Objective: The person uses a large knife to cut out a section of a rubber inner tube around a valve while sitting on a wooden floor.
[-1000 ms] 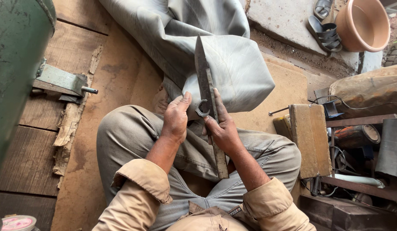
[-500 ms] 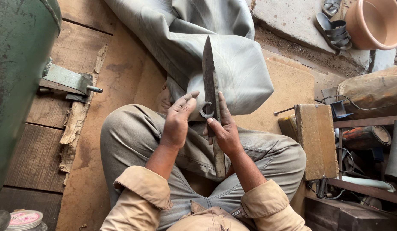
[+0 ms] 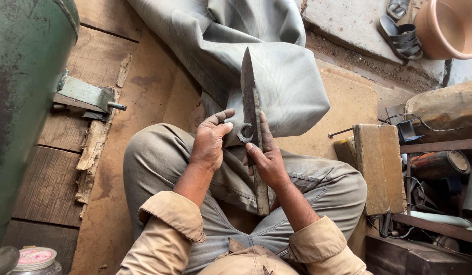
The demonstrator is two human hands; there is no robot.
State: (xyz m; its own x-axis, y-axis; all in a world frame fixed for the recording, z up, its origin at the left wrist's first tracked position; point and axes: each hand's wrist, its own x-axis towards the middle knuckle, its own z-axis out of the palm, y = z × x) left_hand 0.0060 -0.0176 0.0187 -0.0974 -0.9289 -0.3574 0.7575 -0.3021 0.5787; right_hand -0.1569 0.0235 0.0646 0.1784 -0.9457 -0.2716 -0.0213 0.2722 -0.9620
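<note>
A long dark metal blade (image 3: 247,81) with a bare tang (image 3: 261,191) stands nearly upright over my lap, point away from me. My right hand (image 3: 266,159) grips its shaft just below the blade. A small curved metal guard piece (image 3: 244,133) sits on the blade's base, and my left hand (image 3: 210,140) pinches it with thumb and fingers. I sit cross-legged in grey trousers, with tan sleeves rolled at the wrists.
A grey sack-like cloth (image 3: 276,76) lies ahead of my knees. A green metal machine (image 3: 22,102) stands at the left on wooden boards. A wooden block (image 3: 378,168), metal frame and tools crowd the right. Sandals (image 3: 401,35) and a tan basin (image 3: 447,28) sit at top right.
My left fingers have closed in from a spread pose onto the curved guard piece. The blade stays upright in my right hand. The view has shifted slightly.
</note>
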